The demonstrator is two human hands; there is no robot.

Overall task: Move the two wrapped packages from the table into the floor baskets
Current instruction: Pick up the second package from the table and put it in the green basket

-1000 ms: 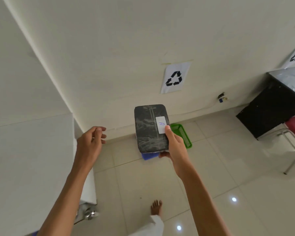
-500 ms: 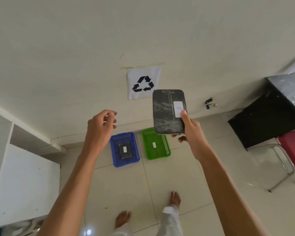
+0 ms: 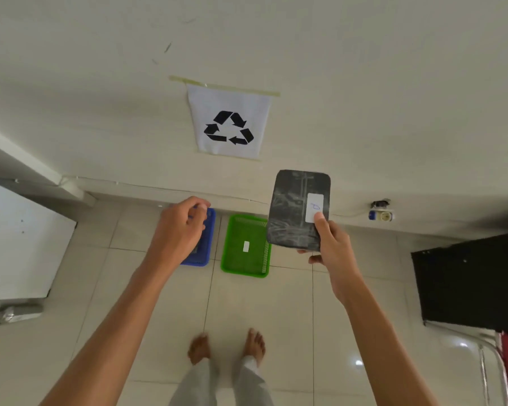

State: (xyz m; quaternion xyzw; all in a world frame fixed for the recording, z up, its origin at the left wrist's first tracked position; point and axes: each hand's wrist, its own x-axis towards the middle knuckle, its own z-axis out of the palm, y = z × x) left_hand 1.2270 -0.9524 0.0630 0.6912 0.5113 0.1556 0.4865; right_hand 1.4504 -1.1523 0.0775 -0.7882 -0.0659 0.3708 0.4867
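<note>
Left hand (image 3: 180, 230): loosely curled, empty, held over blue basket (image 3: 203, 256) on floor. Green basket (image 3: 245, 263) just beside it, w/ small white label inside. Right hand (image 3: 332, 247): gripping dark wrapped package (image 3: 294, 212) upright, thumb on its white label, above green basket's right edge.

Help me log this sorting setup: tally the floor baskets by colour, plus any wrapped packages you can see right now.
Blue basket: 1, largely hidden behind the left hand
Green basket: 1, only a small white label in it
Wrapped package: 1, dark, held in the right hand
Total: 3
</note>
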